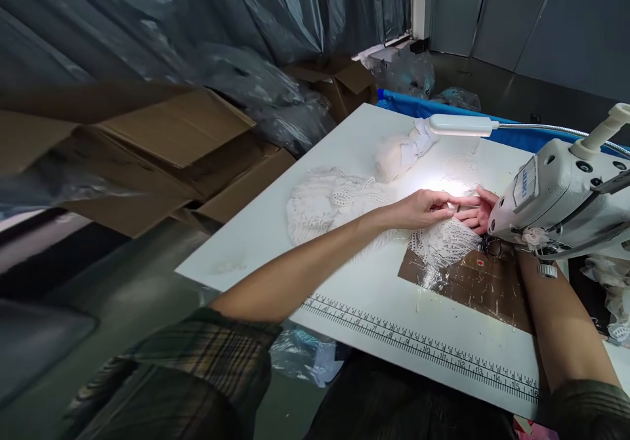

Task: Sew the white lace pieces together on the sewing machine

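My left hand [427, 209] is over the sewing table, thumb and fingers drawn together in a pinch; whatever lies between them is too small to make out. Its fingertips meet those of my right hand [477, 212], which is palm up with the fingers stretched out, beside the head of the sewing machine [556, 197]. Just below both hands lies a piece of white fringed lace [445, 243], its right end close to the presser foot. More white lace [325, 207] is bunched to the left, partly behind my left forearm.
A white lamp [462, 125] lights the spot behind my hands. Pale bundled fabric [396, 158] lies at the back of the table. A printed ruler [428, 348] runs along the front edge. Open cardboard boxes [182, 132] stand left; blue cloth [408, 102] borders the far edge.
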A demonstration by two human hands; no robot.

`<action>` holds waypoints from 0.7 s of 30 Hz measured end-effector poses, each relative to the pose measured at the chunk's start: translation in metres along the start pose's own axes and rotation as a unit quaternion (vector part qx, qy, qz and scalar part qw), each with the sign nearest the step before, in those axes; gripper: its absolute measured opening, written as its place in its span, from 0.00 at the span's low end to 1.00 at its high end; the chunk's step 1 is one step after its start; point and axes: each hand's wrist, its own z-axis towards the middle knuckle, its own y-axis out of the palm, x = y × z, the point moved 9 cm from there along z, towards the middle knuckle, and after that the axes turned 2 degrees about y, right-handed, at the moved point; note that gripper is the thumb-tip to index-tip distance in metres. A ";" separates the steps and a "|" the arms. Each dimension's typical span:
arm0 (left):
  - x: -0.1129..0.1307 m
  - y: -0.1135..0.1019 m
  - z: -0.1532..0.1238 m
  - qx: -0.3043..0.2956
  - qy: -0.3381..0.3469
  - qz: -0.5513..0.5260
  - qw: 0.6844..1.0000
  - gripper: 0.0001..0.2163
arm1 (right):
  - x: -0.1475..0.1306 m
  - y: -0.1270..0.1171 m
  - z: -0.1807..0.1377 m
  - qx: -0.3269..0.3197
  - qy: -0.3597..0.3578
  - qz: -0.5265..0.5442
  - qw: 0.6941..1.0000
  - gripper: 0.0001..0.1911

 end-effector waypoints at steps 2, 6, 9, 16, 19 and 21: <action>0.000 0.000 -0.001 -0.017 -0.003 -0.014 1.000 0.19 | 0.014 0.019 0.000 -0.107 0.088 0.054 0.989 0.31; -0.001 0.002 -0.003 -0.053 0.002 -0.018 0.998 0.26 | 0.023 0.041 -0.014 -0.252 0.163 0.127 0.945 0.34; -0.004 0.002 -0.004 -0.067 0.008 -0.017 0.998 0.25 | 0.021 0.046 -0.020 -0.285 0.187 0.178 0.923 0.32; -0.013 -0.003 -0.005 -0.048 -0.028 0.016 0.998 0.20 | 0.019 0.050 -0.024 -0.298 0.231 0.241 0.894 0.32; -0.012 -0.004 -0.006 -0.047 -0.028 0.035 0.998 0.21 | 0.016 0.052 -0.025 -0.323 0.206 0.248 0.890 0.33; -0.013 -0.005 -0.006 -0.040 -0.028 0.054 0.997 0.21 | 0.011 0.054 -0.024 -0.345 0.171 0.248 0.889 0.33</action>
